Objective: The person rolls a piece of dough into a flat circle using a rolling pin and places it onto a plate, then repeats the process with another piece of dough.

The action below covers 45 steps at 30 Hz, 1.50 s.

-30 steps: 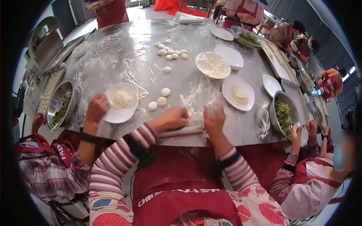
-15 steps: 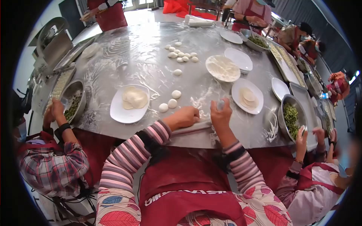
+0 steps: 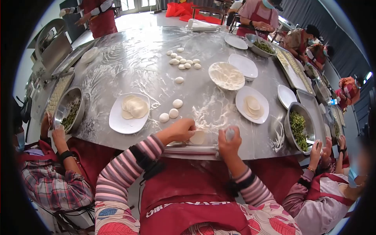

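Note:
Close to the table's near edge, my left hand has its fingers closed on the left side of a thin dough disc. Just right of the disc, my right hand is wrapped round a rolling pin, of which only a pale grey end shows. Several dough pieces lie beyond my left hand. Flat wrappers rest on a left white plate and a right white plate. Loose flour is scattered beyond the disc.
A flour bowl stands beyond the right plate, with more dough pieces to its left. Co-workers on both sides have their hands by a left filling bowl and a right filling bowl. Filled trays line the right.
The thin dough disc now shows between my hands. My left hand has moved slightly left and nearer me, and my right hand has also come nearer. The whole view has shifted a little.

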Motion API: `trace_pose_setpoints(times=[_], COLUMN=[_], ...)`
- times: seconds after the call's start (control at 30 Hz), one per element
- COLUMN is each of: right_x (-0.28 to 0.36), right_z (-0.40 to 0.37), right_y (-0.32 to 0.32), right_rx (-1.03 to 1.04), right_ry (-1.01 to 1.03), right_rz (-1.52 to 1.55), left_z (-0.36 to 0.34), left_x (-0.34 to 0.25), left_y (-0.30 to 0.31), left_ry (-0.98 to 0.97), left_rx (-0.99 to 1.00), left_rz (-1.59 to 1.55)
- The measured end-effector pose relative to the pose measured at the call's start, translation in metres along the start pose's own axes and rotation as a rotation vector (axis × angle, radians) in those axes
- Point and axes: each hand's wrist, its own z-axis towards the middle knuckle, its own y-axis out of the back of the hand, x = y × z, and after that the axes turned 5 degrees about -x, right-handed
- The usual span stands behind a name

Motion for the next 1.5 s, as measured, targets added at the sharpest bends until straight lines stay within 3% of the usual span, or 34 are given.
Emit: trace_pose_setpoints(times=[0.07, 0.13, 0.27, 0.33, 0.47, 0.57, 0.67, 0.73, 0.83, 0.93, 0.97, 1.1, 1.2, 1.27, 1.3, 1.43, 1.5], right_x=[0.003, -0.007, -0.006, -0.002, 0.007, -0.005, -0.003, 0.001, 0.010, -0.001, -0.004, 0.001, 0.005, 0.006, 0.007, -0.006, -0.011], right_z=[-0.010, 0.009, 0.031, 0.022, -0.002, 0.021, 0.027, 0.015, -0.007, 0.001, 0.017, 0.032, -0.002, -0.006, -0.013, 0.025, 0.032], right_y=[0.007, -0.013, -0.034, -0.019, 0.004, -0.023, -0.027, -0.016, 0.009, -0.005, -0.020, -0.029, 0.005, 0.006, 0.010, -0.028, -0.037], right_rx=[-0.040, -0.057, -0.023, -0.034, -0.030, -0.057, -0.064, -0.061, -0.042, -0.077, -0.084, -0.075, -0.038, -0.050, -0.072, -0.114, -0.074], right_ry=[-0.092, -0.028, -0.061, -0.003, -0.106, -0.034, -0.018, -0.016, -0.068, -0.031, 0.000, 0.031, -0.066, -0.066, -0.077, 0.051, 0.036], right_rz=[0.105, -0.008, 0.012, -0.040, 0.031, -0.013, -0.021, -0.008, 0.056, -0.023, -0.025, -0.043, 0.028, 0.037, 0.039, -0.024, -0.015], left_z=[-0.005, -0.002, 0.019, 0.012, 0.000, 0.009, 0.017, 0.011, -0.004, -0.003, 0.001, 0.018, 0.006, -0.003, -0.003, 0.013, 0.015], left_x=[-0.004, -0.015, -0.004, -0.014, -0.009, -0.010, -0.012, -0.020, -0.011, -0.016, -0.013, -0.014, -0.012, -0.012, -0.009, -0.022, -0.022], left_y=[0.004, 0.005, -0.006, 0.001, -0.003, -0.008, -0.010, 0.000, 0.001, -0.003, -0.008, -0.007, -0.003, -0.003, -0.006, -0.014, -0.012], left_ry=[0.086, 0.122, 0.007, 0.042, 0.126, 0.061, 0.029, 0.054, 0.119, 0.130, 0.050, 0.062, 0.065, 0.176, 0.069, 0.061, 0.068], left_rx=[0.057, 0.125, -0.035, 0.035, 0.067, 0.087, -0.015, 0.137, 0.009, 0.101, 0.046, -0.009, 0.045, 0.039, 0.060, -0.060, -0.015], left_rz=[-0.101, -0.002, 0.015, 0.010, -0.082, -0.005, 0.069, 0.143, -0.065, -0.008, -0.015, 0.020, 0.023, -0.096, -0.007, 0.014, -0.004])
